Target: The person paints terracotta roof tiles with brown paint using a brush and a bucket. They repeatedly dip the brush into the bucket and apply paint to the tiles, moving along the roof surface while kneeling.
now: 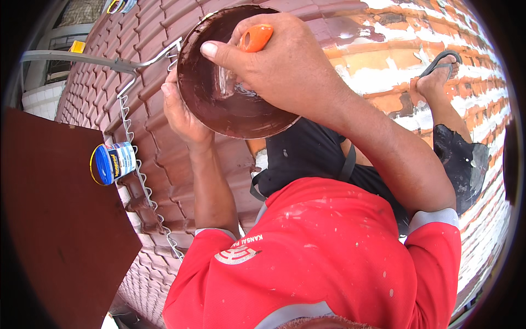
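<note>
My right hand (287,61) grips a paintbrush by its orange handle (259,37). The brush's pale bristle end (224,80) is lowered into a round bucket (242,121) coated inside with dark brown paint. Some of the brush is hidden behind my fingers. My left hand (185,117) holds the bucket from outside at its left wall, fingers partly out of sight behind it. The bucket is tipped so that its mouth faces me, above my lap. Glossy wet paint (246,91) shows beside the bristles.
Brown-painted roof tiles (164,142) slope at left; orange tiles patched white (390,74) lie at right, under my sandalled foot (441,70). A bent metal rail (102,61) and wavy metal strip (144,181) run beside a blue-lidded Aquaproof pail (123,158) and a brown panel (57,205).
</note>
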The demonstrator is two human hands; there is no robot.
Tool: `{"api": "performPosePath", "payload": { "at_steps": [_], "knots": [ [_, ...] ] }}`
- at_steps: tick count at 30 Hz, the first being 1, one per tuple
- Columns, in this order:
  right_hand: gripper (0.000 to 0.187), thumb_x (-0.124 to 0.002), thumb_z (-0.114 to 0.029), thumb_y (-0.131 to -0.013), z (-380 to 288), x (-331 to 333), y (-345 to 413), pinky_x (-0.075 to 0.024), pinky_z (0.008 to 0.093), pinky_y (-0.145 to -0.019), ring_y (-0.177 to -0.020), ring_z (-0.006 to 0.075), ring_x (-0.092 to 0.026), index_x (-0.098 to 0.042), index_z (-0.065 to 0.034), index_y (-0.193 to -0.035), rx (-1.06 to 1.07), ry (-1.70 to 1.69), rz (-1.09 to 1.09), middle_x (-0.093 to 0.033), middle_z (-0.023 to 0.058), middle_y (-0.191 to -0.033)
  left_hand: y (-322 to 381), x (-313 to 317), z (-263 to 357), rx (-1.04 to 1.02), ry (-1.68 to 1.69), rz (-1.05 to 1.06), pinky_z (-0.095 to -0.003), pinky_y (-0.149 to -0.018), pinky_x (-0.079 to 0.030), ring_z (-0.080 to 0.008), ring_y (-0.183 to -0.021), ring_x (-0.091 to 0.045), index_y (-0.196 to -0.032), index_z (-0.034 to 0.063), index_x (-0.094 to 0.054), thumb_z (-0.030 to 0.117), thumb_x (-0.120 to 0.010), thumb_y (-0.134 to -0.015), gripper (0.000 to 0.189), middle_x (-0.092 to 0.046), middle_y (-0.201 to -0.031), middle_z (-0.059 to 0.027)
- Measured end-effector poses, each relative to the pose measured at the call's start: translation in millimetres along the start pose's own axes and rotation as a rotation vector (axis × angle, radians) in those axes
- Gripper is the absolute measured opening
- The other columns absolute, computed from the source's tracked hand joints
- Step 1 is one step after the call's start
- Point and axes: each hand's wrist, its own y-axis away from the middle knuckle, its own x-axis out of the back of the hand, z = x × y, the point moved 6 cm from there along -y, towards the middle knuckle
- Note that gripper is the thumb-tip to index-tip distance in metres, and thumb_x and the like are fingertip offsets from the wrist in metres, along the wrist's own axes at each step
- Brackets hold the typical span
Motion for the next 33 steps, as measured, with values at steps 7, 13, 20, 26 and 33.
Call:
{"api": "performPosePath", "payload": {
  "at_steps": [7,13,20,26,33],
  "knots": [
    [0.036,-0.080,-0.026,-0.100,10.6,-22.8,3.8,-0.0550,0.0356,-0.062,-0.062,0.0165,-0.067,-0.074,0.0018,-0.079,-0.047,-0.053,0.005,-0.071,0.0101,-0.069,-5.3,-6.4,1.6,0.036,-0.118,-0.041,-0.0405,-0.107,-0.054,-0.0262,-0.122,-0.068,-0.145,-0.0086,-0.057,0.045,-0.035,-0.118,0.064,-0.070,-0.134,-0.0209],
    [0.038,-0.080,-0.032,-0.096,14.7,-12.6,0.0,-0.0561,0.0416,-0.065,-0.061,0.0262,-0.068,-0.075,0.0030,-0.080,-0.017,0.199,-0.296,-0.072,0.0162,-0.070,-1.0,-15.8,11.9,-0.075,-0.215,-0.043,-0.0388,-0.105,-0.054,-0.0237,-0.117,-0.069,-0.141,-0.0092,-0.061,0.036,-0.040,-0.117,0.055,-0.071,-0.129,-0.0187],
    [0.037,-0.078,-0.029,-0.098,5.3,-7.5,-0.9,-0.0529,0.0335,-0.057,-0.055,0.0170,-0.066,-0.074,0.0007,-0.076,-0.032,0.037,-0.222,-0.070,0.0109,-0.063,-6.2,-26.1,13.9,-0.077,-0.156,-0.111,-0.0361,-0.106,-0.051,-0.0195,-0.118,-0.066,-0.137,-0.0087,-0.066,0.024,-0.051,-0.116,0.042,-0.069,-0.130,-0.0141],
    [0.031,-0.078,-0.025,-0.094,9.4,4.8,5.7,-0.0569,0.0391,-0.065,-0.061,0.0279,-0.069,-0.075,0.0021,-0.081,-0.036,0.332,-0.586,-0.070,0.0176,-0.068,-8.9,-45.4,18.1,-0.130,-0.288,-0.109,-0.0353,-0.107,-0.049,-0.0191,-0.120,-0.064,-0.129,-0.0071,-0.073,0.016,-0.059,-0.112,0.033,-0.069,-0.129,-0.0131],
    [0.013,-0.081,-0.014,-0.088,1.1,18.9,11.7,-0.0604,0.0471,-0.077,-0.081,0.0388,-0.076,-0.079,-0.0009,-0.089,0.053,0.645,-0.813,-0.075,0.0211,-0.081,-14.4,-72.4,25.1,-0.191,-0.385,-0.203,-0.0313,-0.101,-0.050,-0.0150,-0.112,-0.065,-0.127,-0.0040,-0.076,0.013,-0.063,-0.110,0.027,-0.070,-0.123,-0.0102]
  ]
}}
